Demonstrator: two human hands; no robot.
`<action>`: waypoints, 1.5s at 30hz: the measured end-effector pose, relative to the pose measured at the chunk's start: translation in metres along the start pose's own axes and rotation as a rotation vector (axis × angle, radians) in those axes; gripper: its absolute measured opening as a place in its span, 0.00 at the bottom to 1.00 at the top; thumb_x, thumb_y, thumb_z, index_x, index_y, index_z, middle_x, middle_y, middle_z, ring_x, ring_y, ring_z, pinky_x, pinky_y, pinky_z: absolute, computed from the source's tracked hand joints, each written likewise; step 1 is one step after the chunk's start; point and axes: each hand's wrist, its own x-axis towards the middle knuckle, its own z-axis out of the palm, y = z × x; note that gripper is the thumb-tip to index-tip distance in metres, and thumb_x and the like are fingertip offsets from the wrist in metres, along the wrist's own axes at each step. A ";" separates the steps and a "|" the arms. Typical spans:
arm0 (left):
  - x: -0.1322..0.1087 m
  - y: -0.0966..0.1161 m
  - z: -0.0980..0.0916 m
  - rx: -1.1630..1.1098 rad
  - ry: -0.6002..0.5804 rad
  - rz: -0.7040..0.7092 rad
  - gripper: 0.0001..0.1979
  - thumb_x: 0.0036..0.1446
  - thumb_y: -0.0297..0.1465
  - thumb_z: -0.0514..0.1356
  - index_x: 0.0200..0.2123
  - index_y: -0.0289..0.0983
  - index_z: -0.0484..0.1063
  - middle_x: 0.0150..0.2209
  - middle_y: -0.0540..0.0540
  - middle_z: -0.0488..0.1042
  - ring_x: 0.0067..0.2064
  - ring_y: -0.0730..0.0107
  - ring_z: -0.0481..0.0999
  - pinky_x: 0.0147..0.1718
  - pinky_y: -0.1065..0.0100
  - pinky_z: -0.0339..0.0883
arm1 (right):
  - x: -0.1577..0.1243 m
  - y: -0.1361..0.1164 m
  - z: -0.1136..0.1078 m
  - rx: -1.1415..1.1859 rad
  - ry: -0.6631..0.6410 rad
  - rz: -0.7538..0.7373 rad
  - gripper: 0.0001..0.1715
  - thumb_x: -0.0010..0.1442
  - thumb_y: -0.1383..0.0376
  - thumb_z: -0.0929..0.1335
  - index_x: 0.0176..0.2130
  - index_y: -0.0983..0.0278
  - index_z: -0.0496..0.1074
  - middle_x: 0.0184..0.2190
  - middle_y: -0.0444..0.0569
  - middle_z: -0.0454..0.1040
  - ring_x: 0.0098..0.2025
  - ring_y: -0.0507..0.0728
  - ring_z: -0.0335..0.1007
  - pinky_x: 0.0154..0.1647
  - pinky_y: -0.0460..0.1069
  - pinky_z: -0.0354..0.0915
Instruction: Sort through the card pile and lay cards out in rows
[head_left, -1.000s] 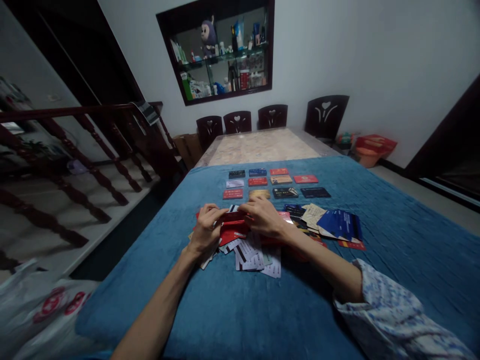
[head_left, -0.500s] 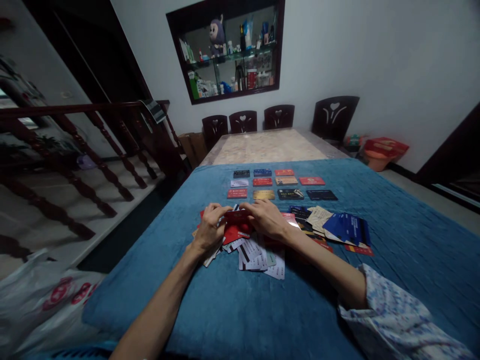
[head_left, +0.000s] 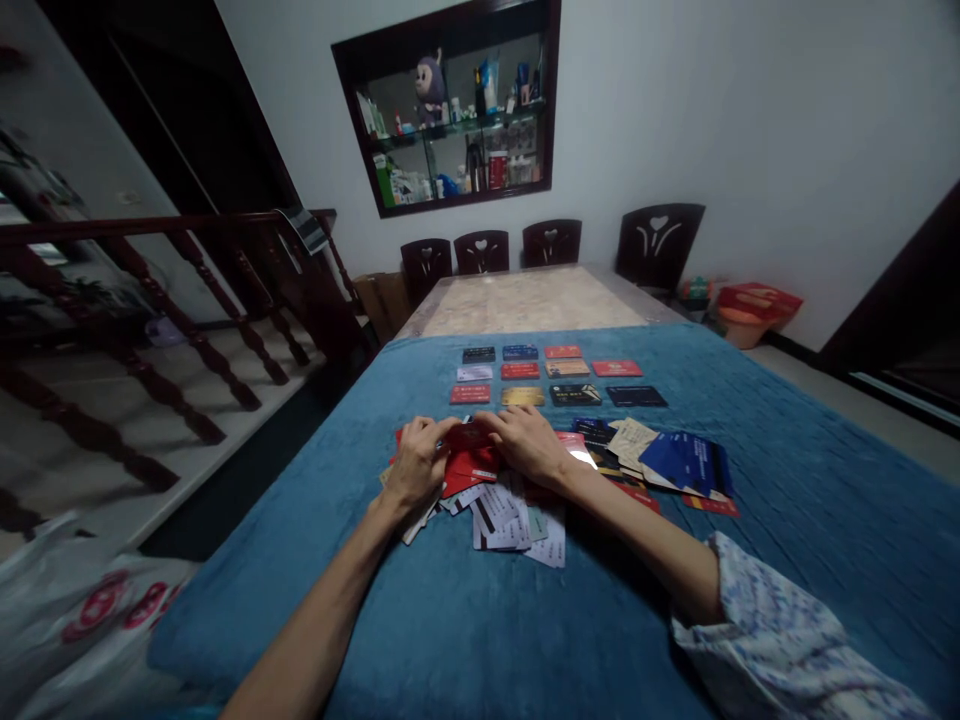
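My left hand (head_left: 418, 462) and my right hand (head_left: 525, 440) meet over a loose pile of cards, fingers pinched. Between their fingertips is a dark red card (head_left: 466, 436), partly covered by the fingers. A bright red card sleeve (head_left: 472, 468) lies right below it. White cards with dark stripes (head_left: 501, 520) spread out toward me, several overlapping. Beside my right forearm lie blue card sleeves (head_left: 686, 462) and a cream paper sleeve (head_left: 632, 443). Beyond my hands, rows of cards lie flat, among them a gold card (head_left: 523, 397) and a black card (head_left: 636, 397).
A blue cloth (head_left: 420, 640) covers the near part of the table, whose marbled top (head_left: 525, 300) shows at the far end. Dark chairs (head_left: 660, 240) stand around that end. White plastic bags (head_left: 97, 620) are at the lower left, below a wooden railing (head_left: 187, 270).
The view has shifted slightly, so the scene sits a little lower and further left. Both hands stay at the dark red card, which now appears tilted and less visible.
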 end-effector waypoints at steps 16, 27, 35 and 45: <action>0.002 0.005 -0.003 0.028 0.130 0.010 0.21 0.59 0.23 0.54 0.53 0.42 0.73 0.39 0.45 0.76 0.43 0.59 0.69 0.46 0.58 0.58 | 0.001 -0.001 -0.003 -0.022 0.036 0.006 0.27 0.63 0.69 0.65 0.61 0.62 0.62 0.48 0.56 0.71 0.50 0.62 0.61 0.46 0.54 0.52; 0.001 0.008 -0.003 0.136 0.064 0.024 0.28 0.57 0.27 0.60 0.62 0.40 0.64 0.45 0.43 0.72 0.50 0.55 0.66 0.52 0.54 0.58 | 0.001 -0.001 -0.005 -0.080 0.045 0.004 0.28 0.64 0.65 0.66 0.61 0.68 0.62 0.51 0.60 0.71 0.52 0.64 0.61 0.50 0.57 0.54; 0.003 0.005 -0.004 0.202 0.003 0.032 0.27 0.59 0.27 0.59 0.62 0.40 0.64 0.47 0.42 0.71 0.52 0.54 0.65 0.52 0.53 0.58 | 0.002 -0.002 -0.012 -0.109 0.007 0.031 0.20 0.66 0.63 0.63 0.56 0.63 0.67 0.52 0.58 0.70 0.52 0.64 0.61 0.48 0.56 0.56; 0.007 0.013 -0.010 0.272 -0.018 -0.022 0.25 0.57 0.30 0.62 0.58 0.42 0.68 0.52 0.40 0.69 0.55 0.50 0.64 0.54 0.49 0.57 | 0.005 -0.002 -0.025 -0.177 -0.066 0.004 0.20 0.64 0.62 0.64 0.54 0.67 0.66 0.52 0.60 0.69 0.53 0.65 0.59 0.48 0.59 0.58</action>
